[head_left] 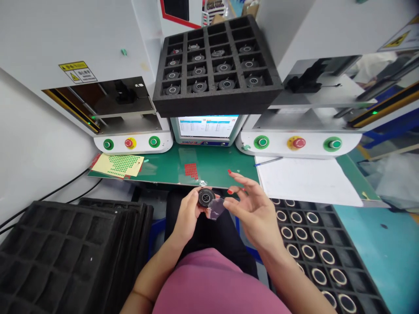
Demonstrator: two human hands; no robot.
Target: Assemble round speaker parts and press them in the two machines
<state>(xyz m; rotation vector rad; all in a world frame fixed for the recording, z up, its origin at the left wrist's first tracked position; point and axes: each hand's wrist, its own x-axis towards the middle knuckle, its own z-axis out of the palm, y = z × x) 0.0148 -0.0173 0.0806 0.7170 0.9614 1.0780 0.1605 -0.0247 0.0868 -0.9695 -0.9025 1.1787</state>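
Note:
My left hand (188, 213) is closed round a round black smartwatch body (206, 197), its back with the metal contacts facing up. A small piece of clear film (216, 208) reaches from the lower right edge of the watch body to the thumb tip of my right hand (253, 207). That thumb pinches the film's edge, while the other fingers are raised and spread, with red at two fingertips. Whether the film still sticks to the watch body I cannot tell. Just beyond my hands, a sheet of small red stickers (191, 171) lies on the green mat (163, 163).
A black foam tray (216, 98) of watch bodies stands above a screen (206, 126), between two white machines with buttons. Paper sheets (304, 179) and a pen (268, 162) lie right. Foam trays (59, 244) are stacked left; another tray (343, 235) holds ringed round parts.

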